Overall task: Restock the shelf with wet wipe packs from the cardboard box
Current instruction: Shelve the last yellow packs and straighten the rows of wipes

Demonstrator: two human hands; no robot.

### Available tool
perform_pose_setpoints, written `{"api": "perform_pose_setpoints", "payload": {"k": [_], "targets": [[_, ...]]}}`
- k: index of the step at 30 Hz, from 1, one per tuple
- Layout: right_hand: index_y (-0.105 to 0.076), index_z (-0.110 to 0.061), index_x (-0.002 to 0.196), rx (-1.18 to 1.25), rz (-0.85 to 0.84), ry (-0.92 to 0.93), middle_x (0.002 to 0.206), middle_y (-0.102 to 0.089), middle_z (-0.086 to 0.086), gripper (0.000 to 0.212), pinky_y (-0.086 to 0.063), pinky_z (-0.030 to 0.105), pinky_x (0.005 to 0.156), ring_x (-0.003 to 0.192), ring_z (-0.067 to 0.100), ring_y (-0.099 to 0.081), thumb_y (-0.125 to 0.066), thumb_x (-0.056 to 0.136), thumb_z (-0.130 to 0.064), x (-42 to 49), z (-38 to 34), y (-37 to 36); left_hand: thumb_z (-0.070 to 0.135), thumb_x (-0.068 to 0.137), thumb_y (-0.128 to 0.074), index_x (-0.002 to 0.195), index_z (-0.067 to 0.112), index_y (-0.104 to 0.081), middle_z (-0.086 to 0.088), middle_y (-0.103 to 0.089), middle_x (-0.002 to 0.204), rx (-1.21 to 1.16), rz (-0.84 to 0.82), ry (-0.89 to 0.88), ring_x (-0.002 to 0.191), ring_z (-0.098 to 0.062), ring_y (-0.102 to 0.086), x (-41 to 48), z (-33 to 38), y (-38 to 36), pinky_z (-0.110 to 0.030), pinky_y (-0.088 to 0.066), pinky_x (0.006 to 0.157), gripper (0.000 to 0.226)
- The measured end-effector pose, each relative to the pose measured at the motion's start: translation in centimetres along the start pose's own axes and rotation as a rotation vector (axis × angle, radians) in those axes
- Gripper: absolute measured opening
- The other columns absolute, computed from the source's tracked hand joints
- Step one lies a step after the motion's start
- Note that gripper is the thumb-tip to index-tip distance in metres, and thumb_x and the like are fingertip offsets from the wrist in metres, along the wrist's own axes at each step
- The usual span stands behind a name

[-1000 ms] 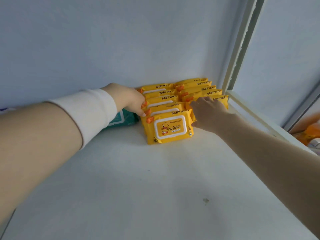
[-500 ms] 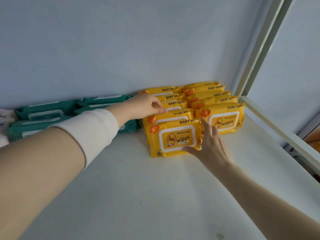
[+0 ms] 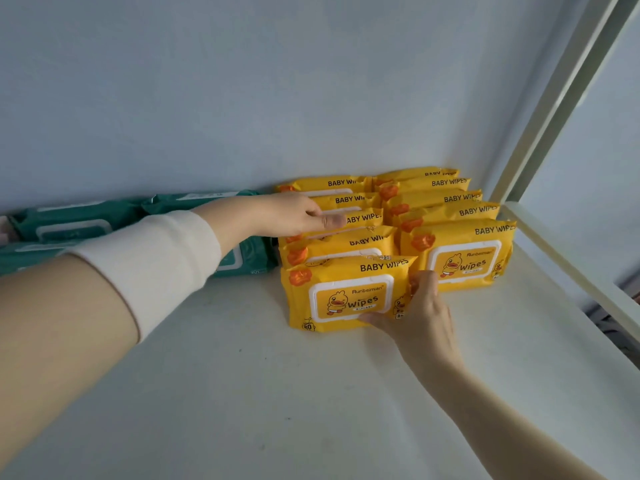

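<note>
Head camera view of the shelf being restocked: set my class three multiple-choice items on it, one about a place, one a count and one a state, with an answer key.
1. Where do the green packs lie relative to the yellow packs?
A. To their left
B. To their right
C. On top of them

2. How many rows of yellow packs stand side by side?
A. One
B. Two
C. Four

3. What is the right hand doing?
A. Lying flat on the bare shelf
B. Holding a green pack
C. Gripping the right end of the front yellow pack

Key:
1 A: the green packs sit to the left of the yellow ones.
2 B: two rows run front to back, next to each other.
3 C: its fingers curl round that pack's right end, with the thumb on its front.
</note>
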State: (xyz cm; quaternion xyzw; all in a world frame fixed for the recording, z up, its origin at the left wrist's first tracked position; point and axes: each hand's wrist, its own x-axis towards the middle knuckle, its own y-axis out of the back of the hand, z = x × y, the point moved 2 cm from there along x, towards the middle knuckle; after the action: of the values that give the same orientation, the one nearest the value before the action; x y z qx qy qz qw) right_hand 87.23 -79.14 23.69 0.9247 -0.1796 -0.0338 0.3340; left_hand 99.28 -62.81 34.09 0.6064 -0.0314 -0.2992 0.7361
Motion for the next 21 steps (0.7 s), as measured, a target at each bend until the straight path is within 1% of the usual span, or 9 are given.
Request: {"api": "perform_pose_setpoints", "payload": {"k": [3, 6, 8, 11, 13, 15, 17, 19, 21], "targets": [[-0.037, -0.014, 0.126, 0.012, 0.028, 0.012, 0.118, -0.059, 0.011, 0.084, -0.044, 0.038, 0.084, 0.108, 0.032, -0.054, -0.086, 0.059, -0.029, 0.4, 0.0, -0.3, 0.075, 0.071, -0.029, 0.121, 0.019, -0.055, -0.005, -0.047, 0.125, 0.036, -0.013, 0.022, 0.116, -0.021, -0.048, 0.8, 0.2, 0.1, -0.034, -0.041, 0.098, 0.080], [-0.039, -0.013, 0.122, 0.016, 0.058, 0.008, 0.115, -0.061, 0.013, 0.081, -0.047, 0.041, 0.083, 0.106, 0.033, -0.055, -0.086, 0.059, -0.031, 0.5, 0.0, -0.6, 0.097, 0.042, -0.021, 0.119, 0.026, -0.057, 0.003, -0.057, 0.123, -0.117, -0.027, -0.034, 0.114, -0.017, -0.055, 0.9, -0.2, 0.2, -0.031, -0.042, 0.101, 0.111], [-0.039, -0.014, 0.122, 0.025, 0.085, 0.010, 0.115, -0.061, 0.012, 0.079, -0.047, 0.042, 0.083, 0.106, 0.033, -0.055, -0.085, 0.060, -0.031, 0.5, 0.0, -0.9, 0.103, 0.022, -0.017, 0.106, 0.042, -0.059, 0.008, -0.063, 0.116, -0.183, -0.050, -0.051, 0.105, -0.013, -0.059, 1.3, -0.5, 0.5, -0.027, -0.040, 0.100, 0.113], [-0.038, -0.015, 0.123, 0.037, 0.110, 0.016, 0.115, -0.060, 0.010, 0.076, -0.047, 0.040, 0.082, 0.107, 0.032, -0.054, -0.083, 0.064, -0.031, 0.7, -0.2, -1.3, 0.104, 0.014, -0.017, 0.087, 0.035, -0.064, 0.012, -0.068, 0.094, -0.190, -0.039, -0.065, 0.086, -0.005, -0.064, 1.7, -0.6, 1.2, -0.017, -0.043, 0.079, 0.110], [-0.039, -0.013, 0.124, 0.024, 0.123, 0.022, 0.116, -0.061, 0.010, 0.076, -0.045, 0.039, 0.079, 0.107, 0.032, -0.054, -0.083, 0.065, -0.032, 1.0, -0.4, -1.4, 0.103, 0.015, -0.019, 0.094, 0.029, -0.063, 0.011, -0.068, 0.095, -0.193, -0.006, -0.073, 0.085, -0.005, -0.064, 1.6, -0.4, 1.2, -0.017, -0.044, 0.075, 0.117], [-0.039, -0.011, 0.124, 0.005, 0.131, 0.030, 0.115, -0.061, 0.011, 0.076, -0.045, 0.039, 0.078, 0.106, 0.032, -0.054, -0.082, 0.065, -0.033, 1.2, -0.6, -1.4, 0.103, 0.019, -0.021, 0.117, 0.025, -0.058, 0.006, -0.061, 0.120, -0.179, 0.034, -0.087, 0.107, -0.012, -0.059, 1.5, -0.6, 0.9, -0.025, -0.044, 0.090, 0.131], [-0.040, -0.012, 0.122, -0.004, 0.130, 0.036, 0.114, -0.062, 0.012, 0.075, -0.046, 0.040, 0.077, 0.104, 0.033, -0.055, -0.082, 0.065, -0.034, 1.3, -0.7, -1.4, 0.103, 0.021, -0.025, 0.138, 0.028, -0.041, 0.005, -0.040, 0.143, -0.132, 0.029, -0.096, 0.130, -0.015, -0.040, 0.8, -1.1, 0.3, -0.032, -0.036, 0.107, 0.140], [-0.040, -0.012, 0.122, -0.003, 0.131, 0.041, 0.113, -0.062, 0.011, 0.076, -0.047, 0.040, 0.076, 0.103, 0.033, -0.056, -0.083, 0.064, -0.035, 1.4, -0.7, -1.3, 0.101, 0.023, -0.032, 0.145, 0.031, -0.026, 0.009, -0.020, 0.152, -0.073, 0.013, -0.114, 0.140, -0.013, -0.021, 0.1, -1.1, -0.1, -0.036, -0.025, 0.115, 0.141], [-0.041, -0.012, 0.120, 0.000, 0.121, 0.035, 0.112, -0.063, 0.012, 0.076, -0.047, 0.039, 0.075, 0.101, 0.033, -0.057, -0.084, 0.062, -0.035, 1.6, -0.7, -1.3, 0.092, 0.040, -0.047, 0.147, 0.032, -0.019, 0.012, -0.011, 0.155, -0.029, -0.020, -0.123, 0.143, -0.011, -0.009, -0.5, -0.9, -0.2, -0.033, -0.017, 0.117, 0.126]]}}
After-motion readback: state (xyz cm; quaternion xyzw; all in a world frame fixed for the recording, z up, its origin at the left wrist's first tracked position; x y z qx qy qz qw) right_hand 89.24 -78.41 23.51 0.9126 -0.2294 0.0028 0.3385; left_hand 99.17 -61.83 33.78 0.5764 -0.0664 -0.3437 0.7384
